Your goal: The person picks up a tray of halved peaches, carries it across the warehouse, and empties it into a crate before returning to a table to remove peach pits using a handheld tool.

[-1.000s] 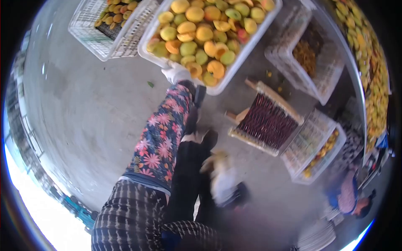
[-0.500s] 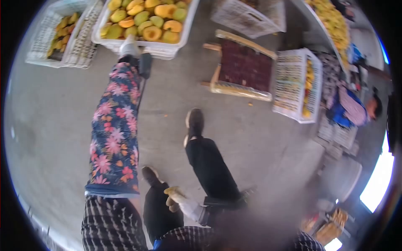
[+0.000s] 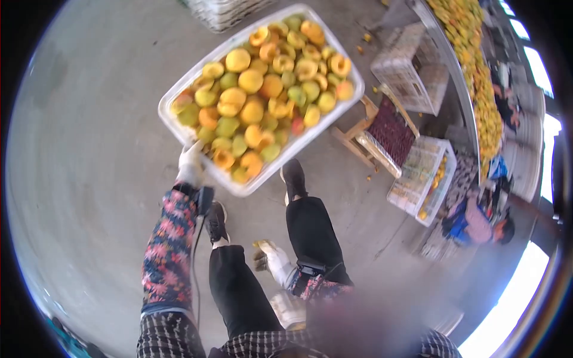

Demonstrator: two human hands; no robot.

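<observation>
A white plastic crate (image 3: 325,134) full of yellow, orange and green fruit, several of them halved, is tilted in front of me. My left hand (image 3: 191,162), in a white glove under a floral sleeve, grips the crate's near left edge. Low in the view, beside my right leg, my right hand (image 3: 270,260) wears a white glove with yellowish fingertips; its fingers are bent and touch no crate, and whether they hold anything is unclear. Another white glove (image 3: 289,307) shows just below it, partly blurred.
A wooden stool (image 3: 391,134) with a dark red woven seat stands at the right, between a white crate (image 3: 403,65) and a crate with some fruit (image 3: 412,191). Behind them runs a long fruit-filled trough (image 3: 456,71). A person (image 3: 477,221) sits at the far right.
The fruit crate has come nearer and swung right, with my left hand at its edge. My feet and the view have shifted. My right hand stays low.
</observation>
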